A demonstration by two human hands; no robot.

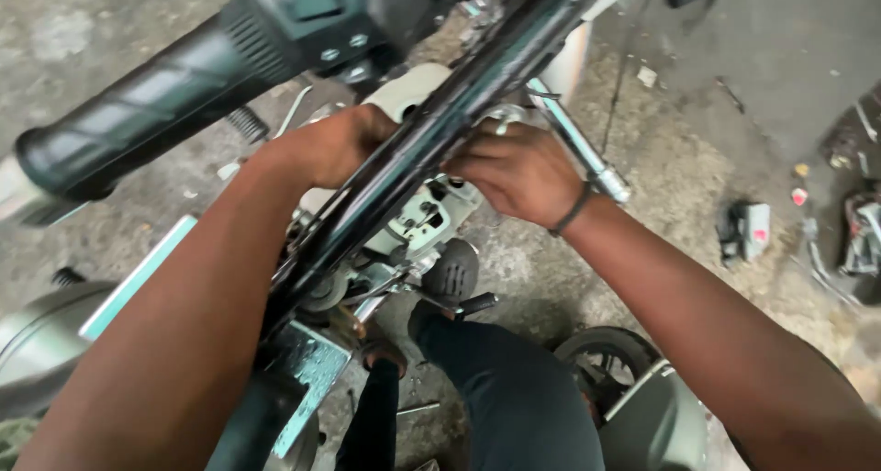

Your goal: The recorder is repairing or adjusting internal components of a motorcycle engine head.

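Note:
I look down over a stripped motorcycle. Its black frame tube (431,131) runs diagonally from lower left to upper right. My left hand (335,145) reaches under the tube from the left and its fingers are hidden behind it. My right hand (518,173), with a dark band on the wrist, grips near the grey engine head (431,216) from the right, beside a chrome ratchet wrench (578,140). Whether that hand holds the wrench is hidden. The black handlebar grip (147,104) juts out at upper left.
My dark-trousered leg (509,388) and shoe (451,271) rest beside the foot peg (473,303). A round black part (601,356) lies below right. A small grey and black component (745,232) and other loose parts (863,232) sit on the dirty concrete floor at right.

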